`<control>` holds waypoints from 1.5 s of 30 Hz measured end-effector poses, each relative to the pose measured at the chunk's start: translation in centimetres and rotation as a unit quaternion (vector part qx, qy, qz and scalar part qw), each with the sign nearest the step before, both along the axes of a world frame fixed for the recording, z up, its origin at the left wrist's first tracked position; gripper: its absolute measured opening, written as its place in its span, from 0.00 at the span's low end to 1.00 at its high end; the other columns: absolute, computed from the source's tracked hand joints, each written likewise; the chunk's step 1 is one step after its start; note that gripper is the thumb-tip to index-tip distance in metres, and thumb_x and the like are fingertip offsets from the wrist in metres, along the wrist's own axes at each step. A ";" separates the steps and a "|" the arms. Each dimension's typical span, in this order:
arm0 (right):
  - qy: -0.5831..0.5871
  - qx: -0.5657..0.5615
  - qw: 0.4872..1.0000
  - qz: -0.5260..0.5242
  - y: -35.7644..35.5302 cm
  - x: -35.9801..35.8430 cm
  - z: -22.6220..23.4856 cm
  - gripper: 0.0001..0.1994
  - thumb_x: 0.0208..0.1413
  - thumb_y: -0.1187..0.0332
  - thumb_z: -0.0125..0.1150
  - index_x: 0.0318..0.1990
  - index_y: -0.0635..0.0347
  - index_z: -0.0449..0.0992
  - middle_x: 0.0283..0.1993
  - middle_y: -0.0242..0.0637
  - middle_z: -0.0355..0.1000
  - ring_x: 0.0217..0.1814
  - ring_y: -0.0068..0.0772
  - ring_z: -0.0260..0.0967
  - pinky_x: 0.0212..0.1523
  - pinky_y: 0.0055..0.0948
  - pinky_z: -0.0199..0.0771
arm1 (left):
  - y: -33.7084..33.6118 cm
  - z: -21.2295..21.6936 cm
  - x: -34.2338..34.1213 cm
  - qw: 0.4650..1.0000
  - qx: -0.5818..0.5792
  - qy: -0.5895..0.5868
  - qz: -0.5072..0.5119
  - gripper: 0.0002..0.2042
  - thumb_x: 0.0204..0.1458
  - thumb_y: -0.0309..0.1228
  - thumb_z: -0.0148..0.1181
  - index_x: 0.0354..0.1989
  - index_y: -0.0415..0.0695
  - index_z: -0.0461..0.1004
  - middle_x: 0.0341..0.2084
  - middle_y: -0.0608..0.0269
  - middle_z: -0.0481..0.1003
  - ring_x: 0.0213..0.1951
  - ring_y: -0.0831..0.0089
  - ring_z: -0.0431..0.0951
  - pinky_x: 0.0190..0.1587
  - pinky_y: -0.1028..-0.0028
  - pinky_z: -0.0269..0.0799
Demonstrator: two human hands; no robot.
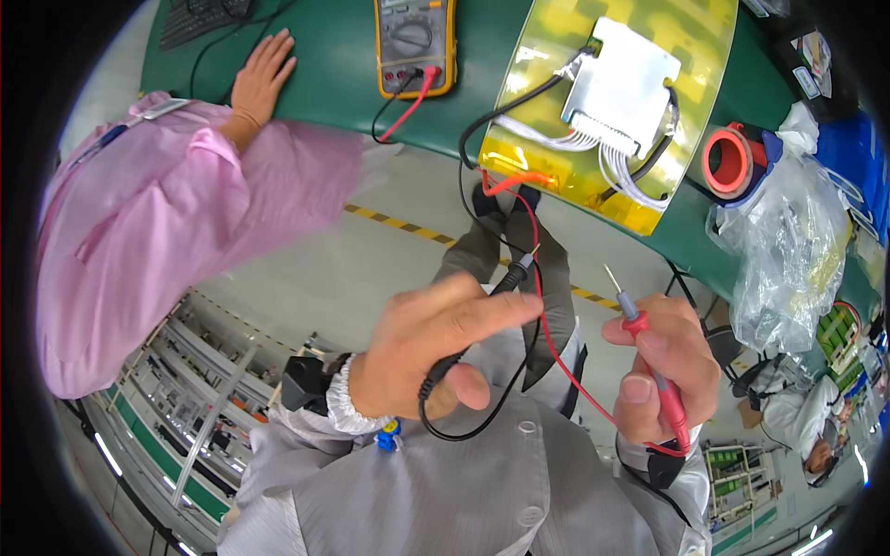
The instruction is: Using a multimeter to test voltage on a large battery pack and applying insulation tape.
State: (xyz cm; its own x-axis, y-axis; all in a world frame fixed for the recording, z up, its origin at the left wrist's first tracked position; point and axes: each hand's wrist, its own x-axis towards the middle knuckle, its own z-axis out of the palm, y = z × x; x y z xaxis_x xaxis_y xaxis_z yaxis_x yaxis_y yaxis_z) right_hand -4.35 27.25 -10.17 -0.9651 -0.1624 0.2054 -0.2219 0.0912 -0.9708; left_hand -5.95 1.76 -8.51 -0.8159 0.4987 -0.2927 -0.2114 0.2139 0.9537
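My left hand, slightly blurred, has a black multimeter probe tucked under its fingers, tip pointing up and away; the index finger stretches to the right. In my right hand is a red multimeter probe, its bare metal tip angled up and left. Both probes are in the air in front of my body, apart from the table. Their leads run toward the yellow-edged multimeter on the green table. A white electronic module with black cables and white wire bundles lies on a yellow-wrapped block.
To the left, a person in a pink coat rests a hand on the green table, near a keyboard. A red tape roll and a clear plastic bag sit at the right. An orange-red cable lies at the block's near edge.
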 end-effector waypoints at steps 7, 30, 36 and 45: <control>-0.024 0.016 0.999 -0.036 -0.1 1.6 -1.6 0.15 0.58 0.71 0.63 0.50 0.67 0.71 0.34 0.51 0.78 0.31 0.44 0.72 0.32 0.39 0.74 | 0.5 -1.7 1.6 0.979 -0.089 0.172 0.060 0.19 0.66 0.39 0.53 0.49 0.31 0.77 0.31 0.52 0.78 0.28 0.69 0.77 0.32 0.72 0.73; 0.069 0.255 0.962 0.061 1.2 -0.3 -3.0 0.18 0.49 0.76 0.64 0.50 0.60 0.74 0.40 0.41 0.75 0.39 0.43 0.72 0.59 0.65 0.68 | 4.5 -5.5 3.9 0.951 -0.024 0.136 0.275 0.18 0.48 0.15 0.66 0.49 0.33 0.75 0.31 0.51 0.81 0.31 0.63 0.81 0.35 0.70 0.77; 0.062 0.259 0.961 0.071 1.2 -0.5 -2.9 0.18 0.50 0.76 0.63 0.50 0.60 0.74 0.41 0.40 0.75 0.40 0.43 0.72 0.59 0.66 0.67 | 4.1 -5.8 4.2 0.951 -0.024 0.149 0.269 0.17 0.49 0.15 0.65 0.49 0.34 0.74 0.31 0.51 0.81 0.32 0.63 0.82 0.36 0.69 0.79; 0.066 0.249 0.965 0.058 1.1 -0.5 -3.2 0.18 0.50 0.76 0.64 0.50 0.60 0.74 0.40 0.41 0.75 0.40 0.43 0.72 0.58 0.66 0.68 | 3.5 -5.5 3.9 0.967 -0.039 0.158 0.196 0.17 0.59 0.20 0.58 0.55 0.35 0.66 0.36 0.46 0.78 0.37 0.67 0.81 0.43 0.67 0.80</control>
